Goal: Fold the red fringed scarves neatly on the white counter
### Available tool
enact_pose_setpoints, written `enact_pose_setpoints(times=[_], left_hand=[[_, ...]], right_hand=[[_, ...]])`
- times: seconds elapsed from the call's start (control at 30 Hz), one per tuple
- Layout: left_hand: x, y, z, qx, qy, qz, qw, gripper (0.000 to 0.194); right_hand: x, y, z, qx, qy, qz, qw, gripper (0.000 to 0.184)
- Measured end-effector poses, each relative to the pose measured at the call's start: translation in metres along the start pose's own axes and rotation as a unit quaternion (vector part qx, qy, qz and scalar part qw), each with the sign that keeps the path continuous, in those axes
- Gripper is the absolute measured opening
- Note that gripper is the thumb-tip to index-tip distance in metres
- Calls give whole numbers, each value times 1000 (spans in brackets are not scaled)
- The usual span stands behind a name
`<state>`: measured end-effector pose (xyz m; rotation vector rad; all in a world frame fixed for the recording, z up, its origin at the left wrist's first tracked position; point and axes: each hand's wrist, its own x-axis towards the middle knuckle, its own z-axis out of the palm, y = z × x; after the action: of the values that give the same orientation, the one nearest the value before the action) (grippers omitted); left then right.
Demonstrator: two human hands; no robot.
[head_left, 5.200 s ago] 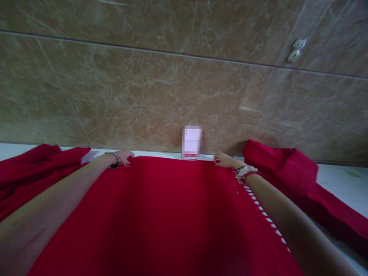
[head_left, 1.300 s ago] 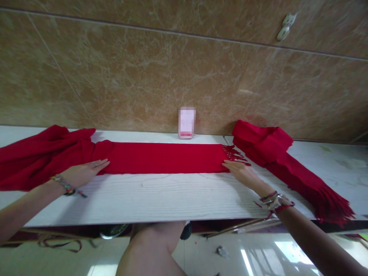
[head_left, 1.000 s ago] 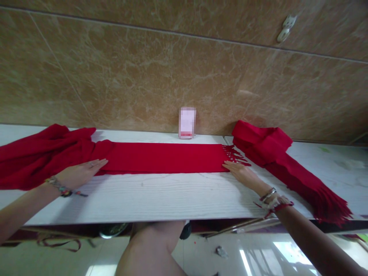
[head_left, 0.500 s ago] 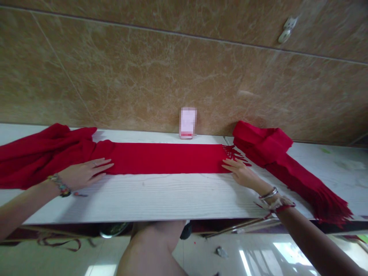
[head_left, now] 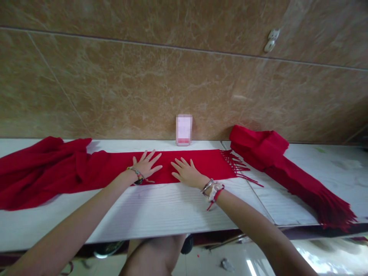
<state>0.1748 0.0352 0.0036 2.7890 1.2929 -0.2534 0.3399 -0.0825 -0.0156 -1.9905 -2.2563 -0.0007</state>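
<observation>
A red scarf [head_left: 207,164] lies folded in a long strip across the white table [head_left: 161,209], its fringe pointing right. My left hand [head_left: 146,165] lies flat on the strip's middle, fingers spread. My right hand [head_left: 186,172] rests flat beside it, fingers apart, a short gap between the two hands. The strip's left end runs into a bunched heap of red cloth [head_left: 37,168].
Another folded red scarf [head_left: 284,168] lies at the right with its fringe near the table's front edge. A small pink card [head_left: 184,130] leans against the brown marble wall [head_left: 143,84]. My knee [head_left: 155,257] shows below the table's edge.
Both hands have moved from the ends of the strip to its middle, and now lie side by side on it. The view has shifted slightly.
</observation>
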Motion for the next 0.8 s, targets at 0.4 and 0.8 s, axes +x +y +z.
enact_pose_setpoints(times=[0.4, 0.8], left_hand=[[12, -2, 6, -21, -77, -41, 996, 77], [51, 35, 3, -54, -46, -44, 997, 78]], right_hand=[[-63, 89, -1, -138, -39, 109, 984, 42], [12, 54, -6, -39, 18, 97, 994, 51]])
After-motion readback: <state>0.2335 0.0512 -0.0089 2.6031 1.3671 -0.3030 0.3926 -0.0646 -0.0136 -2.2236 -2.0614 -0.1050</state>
